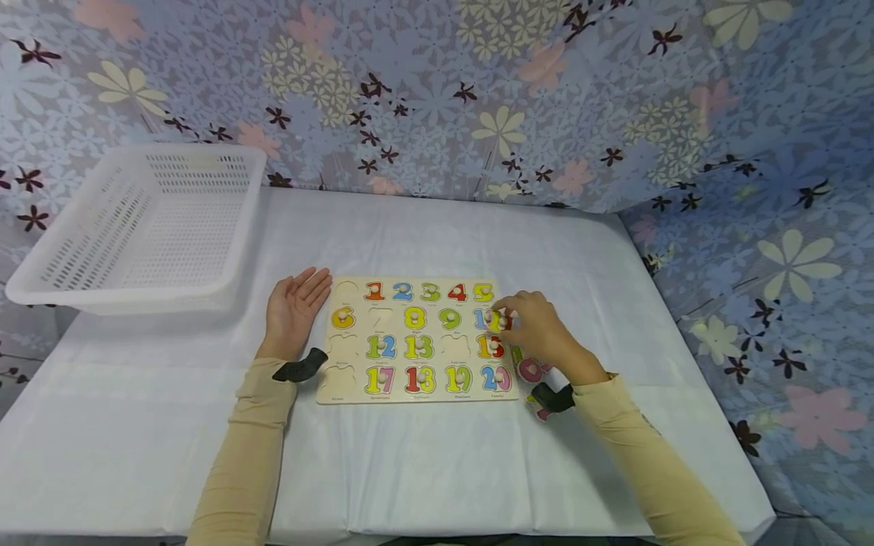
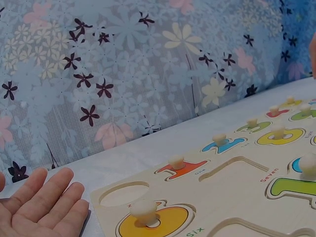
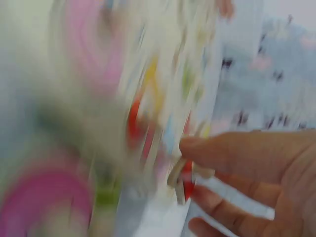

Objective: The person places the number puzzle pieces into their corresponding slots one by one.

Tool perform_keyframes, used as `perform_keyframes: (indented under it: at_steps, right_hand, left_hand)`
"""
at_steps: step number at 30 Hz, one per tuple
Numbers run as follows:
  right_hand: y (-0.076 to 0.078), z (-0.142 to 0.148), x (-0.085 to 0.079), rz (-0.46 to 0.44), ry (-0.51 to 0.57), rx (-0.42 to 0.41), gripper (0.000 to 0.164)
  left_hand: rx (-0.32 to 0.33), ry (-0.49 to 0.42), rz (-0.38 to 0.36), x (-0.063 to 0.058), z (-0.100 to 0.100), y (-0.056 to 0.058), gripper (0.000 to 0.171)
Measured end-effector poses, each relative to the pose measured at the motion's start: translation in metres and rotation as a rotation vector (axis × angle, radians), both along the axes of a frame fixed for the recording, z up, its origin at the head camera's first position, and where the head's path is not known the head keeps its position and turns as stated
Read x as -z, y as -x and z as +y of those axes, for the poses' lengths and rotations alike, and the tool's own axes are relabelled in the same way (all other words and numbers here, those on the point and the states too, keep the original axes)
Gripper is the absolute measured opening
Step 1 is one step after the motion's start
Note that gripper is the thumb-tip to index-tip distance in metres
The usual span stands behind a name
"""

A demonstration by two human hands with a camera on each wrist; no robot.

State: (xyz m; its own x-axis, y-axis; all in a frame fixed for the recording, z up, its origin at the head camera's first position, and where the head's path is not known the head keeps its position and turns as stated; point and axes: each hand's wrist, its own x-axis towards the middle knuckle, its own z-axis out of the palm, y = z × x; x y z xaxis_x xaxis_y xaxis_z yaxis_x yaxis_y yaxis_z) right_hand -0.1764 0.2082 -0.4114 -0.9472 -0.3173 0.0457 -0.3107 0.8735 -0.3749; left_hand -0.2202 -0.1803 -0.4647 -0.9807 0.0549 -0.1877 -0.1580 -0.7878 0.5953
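Note:
A wooden number puzzle board (image 1: 399, 364) lies flat on the table, with knobbed number pieces in most of its recesses. My right hand (image 1: 536, 326) pinches a red-and-yellow number piece (image 1: 504, 321) over the board's right edge, near the 10. In the right wrist view, thumb and fingertips grip this piece (image 3: 186, 178); blur hides which number it is. Beside the board's left edge, my left hand (image 1: 295, 309) rests palm up with relaxed fingers and holds nothing. Bare recesses show at the zero (image 2: 124, 193), the seven (image 2: 234, 170) and several other places.
Loose pieces, one with a magenta part (image 1: 530, 370), lie right of the board, partly hidden under the right wrist. A white plastic basket (image 1: 235, 262) stands at the back left. A flowered cloth (image 1: 423, 98) hangs behind the white-covered table (image 1: 410, 470).

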Motion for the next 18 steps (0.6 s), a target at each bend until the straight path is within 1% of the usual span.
perform_keyframes:
  at_steps: [1,4,7,9,15,18]
  right_hand:
    - [-0.002,-0.008,0.000,-0.005,0.013,-0.046,0.041]
    - [-0.005,-0.029,0.004,0.020,0.003,-0.182,0.041]
    - [-0.006,-0.044,0.009,0.037,-0.029,-0.256,0.041]
    - [-0.006,-0.050,0.012,0.034,-0.052,-0.276,0.040]
    - [-0.004,-0.057,0.015,0.014,-0.094,-0.290,0.038]
    - [-0.003,-0.058,0.014,0.008,-0.094,-0.297,0.038]
  left_hand:
    - [-0.002,-0.001,-0.001,0.000,0.000,0.000,0.050]
    - [0.000,-0.021,-0.005,0.000,-0.001,0.001,0.050]
    - [-0.005,-0.027,-0.010,0.001,-0.001,0.002,0.050]
    - [-0.006,-0.031,-0.006,0.001,-0.001,0.002,0.050]
    - [-0.007,-0.066,0.019,-0.001,-0.001,-0.002,0.046]
    - [-0.010,-0.049,0.014,-0.002,-0.001,-0.002,0.047]
